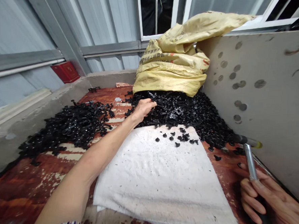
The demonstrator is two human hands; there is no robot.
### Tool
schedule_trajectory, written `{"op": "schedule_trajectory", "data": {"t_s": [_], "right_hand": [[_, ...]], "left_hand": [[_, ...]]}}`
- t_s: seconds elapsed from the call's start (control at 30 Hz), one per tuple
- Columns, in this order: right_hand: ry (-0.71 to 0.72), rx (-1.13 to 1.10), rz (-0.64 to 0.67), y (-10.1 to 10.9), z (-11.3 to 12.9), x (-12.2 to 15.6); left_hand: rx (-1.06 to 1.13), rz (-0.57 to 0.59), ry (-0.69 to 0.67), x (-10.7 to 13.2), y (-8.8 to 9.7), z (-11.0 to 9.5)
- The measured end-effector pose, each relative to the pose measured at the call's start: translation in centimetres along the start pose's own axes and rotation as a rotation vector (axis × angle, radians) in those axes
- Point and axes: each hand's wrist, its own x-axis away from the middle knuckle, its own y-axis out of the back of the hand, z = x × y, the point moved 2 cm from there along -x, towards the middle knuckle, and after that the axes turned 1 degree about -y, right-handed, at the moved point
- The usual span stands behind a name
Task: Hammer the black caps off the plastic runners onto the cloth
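While reaching into the main heap of black parts [197,112] with the left hand [143,111], could drag extras onto the white cloth [156,179]. Heaped at the mouth of the yellow sack [172,63], just past the cloth's far edge: likely to slide if dug into low, or on bumping the sack. Left fingers: curled at the heap; can't tell whether pinching anything. Right hand [268,189]: wrapped round the hammer [250,161], near the pale panel [272,94]; on a careless swing, could clip panel or scatter parts.

Count: two hands, one hammer, one sack, one cloth, one panel, one red box [65,72], two heaps including the smaller heap [74,125] at left. Loose pieces [177,144] on cloth: around ten, some overlapping. Heaped parts: uncountable.
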Motion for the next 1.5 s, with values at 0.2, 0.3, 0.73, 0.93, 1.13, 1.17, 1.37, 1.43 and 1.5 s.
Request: {"op": "schedule_trajectory", "data": {"t_s": [0.2,0.3,0.73,0.93,1.13,1.17,1.37,1.43,1.5], "right_hand": [[0.022,-0.014,0.056,0.6,0.0,-0.1],[0.039,-0.008,0.164,0.9,-0.1,-0.2],[0.283,0.312,0.131,-1.3,-0.8,3.8],[0.201,0.226,0.297,-0.5,-0.4,4.0],[0.238,0.041,0.2,-1.1,-0.6,4.3],[0.254,0.019,0.167,-1.2,-0.4,4.4],[0.323,-0.045,0.078,-2.0,-0.4,4.7],[0.321,-0.047,0.084,-2.3,-0.9,4.9],[0.314,-0.037,0.106,-2.7,-1.4,5.2]], "left_hand": [[0.372,0.12,0.158,2.2,1.9,-1.3],[0.521,0.266,0.206,4.9,0.9,-2.0],[0.321,0.893,0.223,16.4,-10.4,-3.7],[0.182,1.035,0.152,18.5,-10.2,-3.4],[0.485,0.766,0.374,19.6,-7.9,-1.9],[0.548,0.735,0.435,19.9,-7.4,-1.6],[0.664,0.723,0.642,22.1,-6.2,-1.1],[0.704,0.703,0.621,22.5,-6.4,-1.2],[0.771,0.645,0.566,22.4,-6.6,-1.4]]}}
